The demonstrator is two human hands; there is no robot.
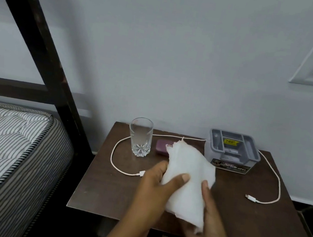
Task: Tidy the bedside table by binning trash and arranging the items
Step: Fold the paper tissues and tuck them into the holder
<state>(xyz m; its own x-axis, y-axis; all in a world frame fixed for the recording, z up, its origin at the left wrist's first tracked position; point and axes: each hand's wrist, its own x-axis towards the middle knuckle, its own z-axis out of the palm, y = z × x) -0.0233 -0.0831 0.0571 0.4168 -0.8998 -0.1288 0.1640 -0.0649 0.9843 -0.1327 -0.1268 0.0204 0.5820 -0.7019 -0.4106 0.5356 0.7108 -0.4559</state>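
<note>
Both hands hold a crumpled white tissue (187,181) above the middle of the dark wooden surface (237,226). The left hand (153,190) has its grip closed on the tissue's left edge, thumb pressed across the front. The right hand (207,226) cups the lower right part, thumb laid on the paper, so its grip is closed on the tissue too.

Behind the tissue, a clear glass (140,136) stands upright near the back left of the surface. A small purple case (162,147) lies just beside it, partly hidden by the tissue. A grey plastic organiser box (231,151) sits at the back right (its label is too blurred to read fully). A white cable (116,149) loops around these things, one plug near the left hand and the other at the right. A striped mattress (6,147) lies to the left.
</note>
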